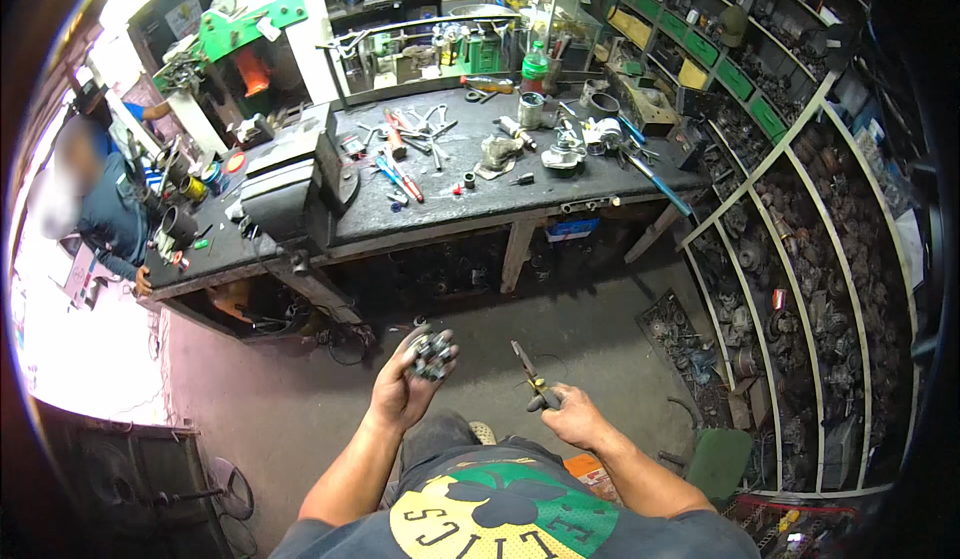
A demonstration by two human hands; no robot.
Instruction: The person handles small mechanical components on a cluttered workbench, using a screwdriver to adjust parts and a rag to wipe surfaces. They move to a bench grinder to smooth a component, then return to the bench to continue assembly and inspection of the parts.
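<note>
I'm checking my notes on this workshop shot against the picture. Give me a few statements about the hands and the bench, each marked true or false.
1. The left hand holds a small dark metal part. True.
2. The right hand is empty. False: it grips pliers with yellow on the handle, jaws pointing up and away.
3. A vise sits on the left part of the workbench. True.
4. The bench top is bare. False: hand tools and metal parts lie scattered across it, with a green bottle near its back edge.
5. Another person is at the bench's left end. True.
</note>
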